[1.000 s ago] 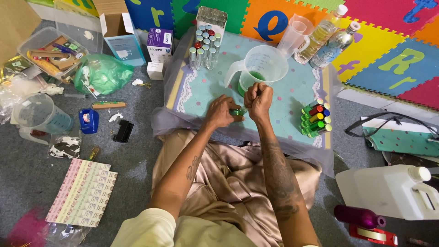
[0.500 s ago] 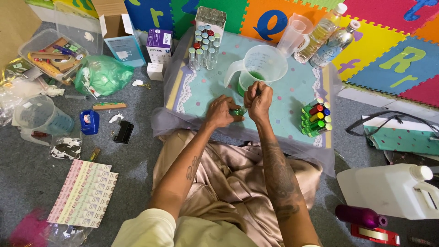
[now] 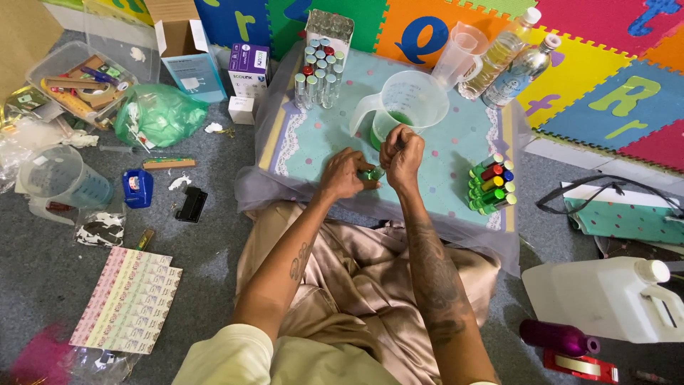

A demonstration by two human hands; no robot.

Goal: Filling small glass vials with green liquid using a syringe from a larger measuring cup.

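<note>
My left hand (image 3: 343,175) and my right hand (image 3: 401,157) meet over a low table (image 3: 313,139) with a pale dotted cloth. Between them is a small bottle of green liquid (image 3: 371,173); my left hand grips it and my right hand's fingers are closed above its top, on something thin that I cannot make out. Just behind my hands stands a clear measuring jug (image 3: 406,103) with green liquid in its bottom.
Filled small bottles with coloured caps (image 3: 489,184) lie at the table's right. Empty vials (image 3: 320,71) stand at the back left, two clear bottles (image 3: 509,60) at the back right. A white jerrycan (image 3: 602,299), sticker sheets (image 3: 128,299) and boxes surround me on the floor.
My hands have stayed together at the small bottle; the right hand's fingers have shifted slightly above it. Nothing else has moved.
</note>
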